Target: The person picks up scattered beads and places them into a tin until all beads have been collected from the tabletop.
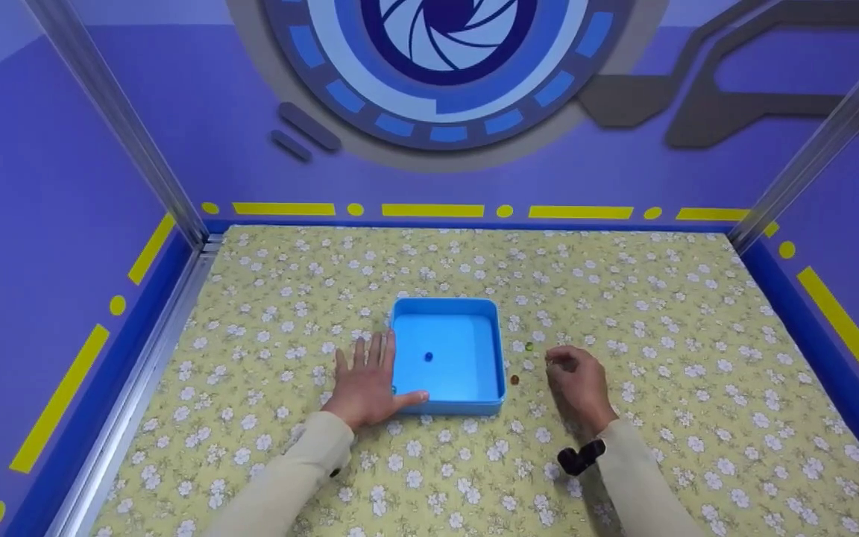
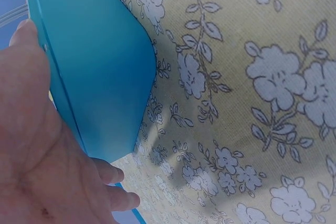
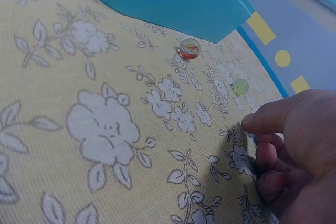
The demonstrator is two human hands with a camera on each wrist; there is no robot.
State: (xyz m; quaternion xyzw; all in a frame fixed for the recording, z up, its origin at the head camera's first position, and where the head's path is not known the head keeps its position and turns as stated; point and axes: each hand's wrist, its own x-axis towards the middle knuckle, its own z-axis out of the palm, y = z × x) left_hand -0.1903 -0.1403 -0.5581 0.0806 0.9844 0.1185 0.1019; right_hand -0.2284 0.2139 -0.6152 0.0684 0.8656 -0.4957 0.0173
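Note:
A square blue box point(image 1: 448, 408) sits on the cloth. My left hand point(image 1: 366, 384) lies spread over its left side, thumb on the near rim; in the left wrist view the palm is against the box's wall point(image 2: 105, 66). Inside the box is a dark blue marble point(image 1: 429, 356), with a teal marble point(image 1: 394, 389) partly hidden near the left thumb. To the right of the box, my right hand point(image 1: 582, 380) has curled fingers and appears to pinch a small bluish marble, mostly hidden by the fingertips. A red-orange marble point(image 3: 189, 49) and a green marble point(image 3: 240, 86) lie between it and the box.
A floral yellow cloth point(image 1: 288, 283) covers the table. Purple printed panels point(image 1: 549, 179) stand at the back and both sides, with metal posts at the corners. A black strap device point(image 1: 581, 457) is on the right wrist.

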